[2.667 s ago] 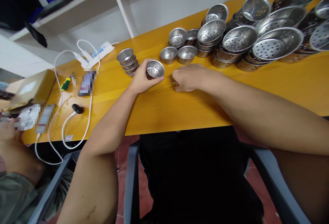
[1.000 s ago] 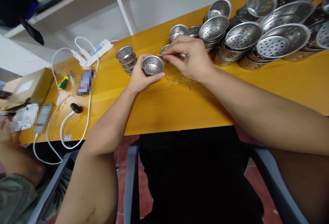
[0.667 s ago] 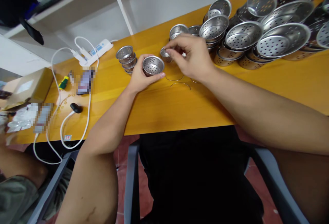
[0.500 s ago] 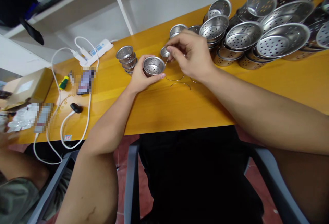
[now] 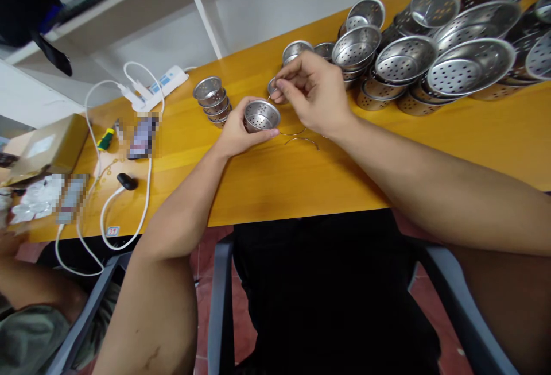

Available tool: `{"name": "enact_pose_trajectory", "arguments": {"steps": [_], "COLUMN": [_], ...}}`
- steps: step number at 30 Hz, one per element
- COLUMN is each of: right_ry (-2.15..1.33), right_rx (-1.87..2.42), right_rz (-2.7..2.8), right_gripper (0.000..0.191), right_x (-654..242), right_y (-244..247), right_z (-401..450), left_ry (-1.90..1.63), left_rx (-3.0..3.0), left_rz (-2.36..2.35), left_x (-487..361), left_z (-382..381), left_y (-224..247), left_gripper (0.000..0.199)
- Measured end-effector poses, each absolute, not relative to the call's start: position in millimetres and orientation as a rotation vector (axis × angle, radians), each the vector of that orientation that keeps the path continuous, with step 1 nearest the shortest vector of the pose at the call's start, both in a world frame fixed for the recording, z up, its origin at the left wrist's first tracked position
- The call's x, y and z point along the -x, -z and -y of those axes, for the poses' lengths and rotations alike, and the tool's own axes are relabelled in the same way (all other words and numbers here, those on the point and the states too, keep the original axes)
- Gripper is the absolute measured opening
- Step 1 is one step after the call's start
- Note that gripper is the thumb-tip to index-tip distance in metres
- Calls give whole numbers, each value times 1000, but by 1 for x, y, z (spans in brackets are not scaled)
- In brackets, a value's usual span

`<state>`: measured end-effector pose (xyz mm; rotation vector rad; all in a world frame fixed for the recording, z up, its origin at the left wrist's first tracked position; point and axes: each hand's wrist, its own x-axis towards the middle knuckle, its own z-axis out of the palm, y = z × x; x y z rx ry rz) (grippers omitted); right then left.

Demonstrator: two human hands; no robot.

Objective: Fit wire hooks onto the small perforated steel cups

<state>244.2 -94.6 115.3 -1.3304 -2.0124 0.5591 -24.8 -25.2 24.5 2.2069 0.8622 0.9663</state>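
Observation:
A small perforated metal cup [image 5: 262, 116] sits in my left hand [image 5: 236, 132], mouth up, with the fingers behind it and the thumb along its near side. Just right of and above the cup, my right hand [image 5: 316, 91] pinches a thin wire [image 5: 269, 98] between thumb and fingertips. Much of the wire is hidden by the fingers. Curved thin wires [image 5: 303, 139] lie on the table below my right hand. Behind that hand stand small metal cups [image 5: 297, 49], partly covered by it. A stack of similar cups [image 5: 209, 92] is left of my left hand.
Several stacks of perforated cups [image 5: 407, 59] fill the right side of the wooden table [image 5: 275, 185]. On the left are a power strip [image 5: 166, 85] with white cables, a phone [image 5: 143, 136], a yellow-green tool [image 5: 105, 139] and a cardboard box [image 5: 60, 145]. Another person's leg shows at lower left.
The cup in my left hand has shifted slightly right and down. My right hand has moved a little left, and the wire now shows less beside the cup.

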Motion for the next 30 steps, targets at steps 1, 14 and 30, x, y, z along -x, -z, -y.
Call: {"name": "enact_pose_trajectory", "arguments": {"steps": [1,14,30], "right_ry": [-486,-419,108], "right_rx": [1364,1183,692], "right_rz": [2071,2029,2075], "right_gripper": [61,50,28], "right_x": [-244,-251,-248], "right_y": [-115,-107,-76], "right_z": [94,88,67], "left_ry": [-957,-956,-957], "left_rx": [-2194,-2197,-1857], "left_rz": [-863,-837,-701], "left_x": [24,21,12], "left_z": [26,30,38], "left_y": [-25,-28,-39], "left_gripper": [114,113,101]}}
